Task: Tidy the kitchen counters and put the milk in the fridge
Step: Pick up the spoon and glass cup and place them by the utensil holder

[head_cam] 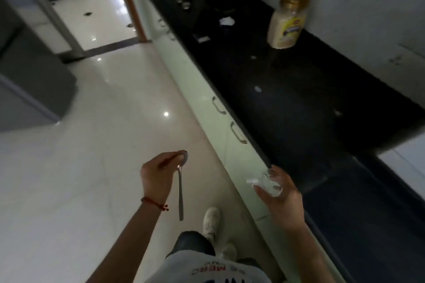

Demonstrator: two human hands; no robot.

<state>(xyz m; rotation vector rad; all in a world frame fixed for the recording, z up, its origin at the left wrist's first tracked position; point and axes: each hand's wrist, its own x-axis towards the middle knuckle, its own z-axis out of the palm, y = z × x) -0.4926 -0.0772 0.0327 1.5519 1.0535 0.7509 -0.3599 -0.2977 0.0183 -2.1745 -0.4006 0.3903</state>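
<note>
One clear glass (269, 183), its contents impossible to tell, is clasped in the right hand (279, 193); one spoon (180, 193) is pinched by the left hand (157, 176); one oil bottle (288, 18), partly filled, stands on the dark counter (299, 99)

Glossy white tile floor (110, 135) fills 9 o'clock, catching ceiling-light glints. A black countertop (299, 103) over pale cabinets (207, 99) with 2 handles runs toward 1 o'clock, below a grey wall (368, 7).
</note>
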